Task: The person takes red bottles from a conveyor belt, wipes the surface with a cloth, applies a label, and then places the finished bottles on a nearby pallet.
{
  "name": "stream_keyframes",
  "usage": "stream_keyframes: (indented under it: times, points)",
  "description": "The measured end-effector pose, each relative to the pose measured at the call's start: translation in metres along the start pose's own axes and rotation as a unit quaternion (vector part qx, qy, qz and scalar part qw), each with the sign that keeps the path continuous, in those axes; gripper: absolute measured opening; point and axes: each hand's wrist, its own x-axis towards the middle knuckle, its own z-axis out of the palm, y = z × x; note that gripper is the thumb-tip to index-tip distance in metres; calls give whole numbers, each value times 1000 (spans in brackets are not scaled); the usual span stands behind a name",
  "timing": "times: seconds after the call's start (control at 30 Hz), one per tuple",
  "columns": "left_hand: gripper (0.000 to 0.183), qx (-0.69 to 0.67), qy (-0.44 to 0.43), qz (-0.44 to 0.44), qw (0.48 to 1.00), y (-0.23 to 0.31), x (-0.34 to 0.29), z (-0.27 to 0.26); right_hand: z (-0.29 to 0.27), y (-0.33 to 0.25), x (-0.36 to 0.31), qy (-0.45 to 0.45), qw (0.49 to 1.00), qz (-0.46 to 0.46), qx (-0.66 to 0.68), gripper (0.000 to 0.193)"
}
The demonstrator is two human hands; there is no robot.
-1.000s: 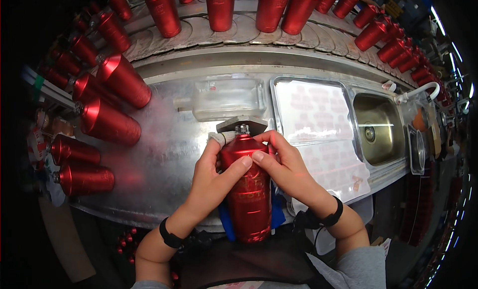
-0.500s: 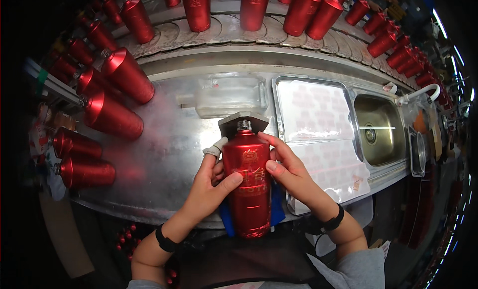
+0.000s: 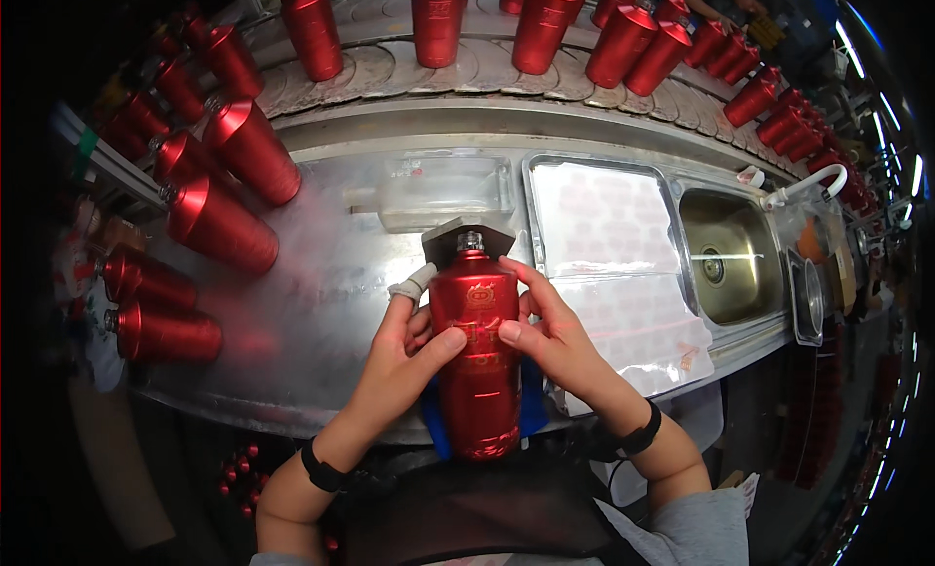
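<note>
The metal worktop is smooth and reflective. A conveyor of overlapping curved plates borders its far side, carrying red bottles. The held bottle, satin red and tapered, lies centrally at the near edge. Left hand and right hand grip opposite sides. Its neck partly obscures an angular grey block; a pale finger cover sheathes one left fingertip.

One red bottle is shining with a metallic surface, and its front is showing a golden emblem with markings under it. Its clear, bare neck is rising from sloping shoulders and pointing away from the person, while its base is facing the body. The bottle is resting between the left hand and the right hand, over a blue cloth.
</note>
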Motion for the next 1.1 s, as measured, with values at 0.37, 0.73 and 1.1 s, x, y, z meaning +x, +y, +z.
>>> stream_keyframes:
  times: [0.37, 0.73, 1.1]
  points:
    - [81, 18, -4, 9, 1000, -9, -12, -4, 4, 12, -10, 13, 999, 1, 41, 81]
    - [80, 3, 29, 29, 999, -6, -6, 3, 14, 10, -10, 49, 998, 2, 39, 73]
    - [71, -13, 72, 40, 997, -9, -1, 17, 15, 13, -6, 74, 995, -2, 67, 64]
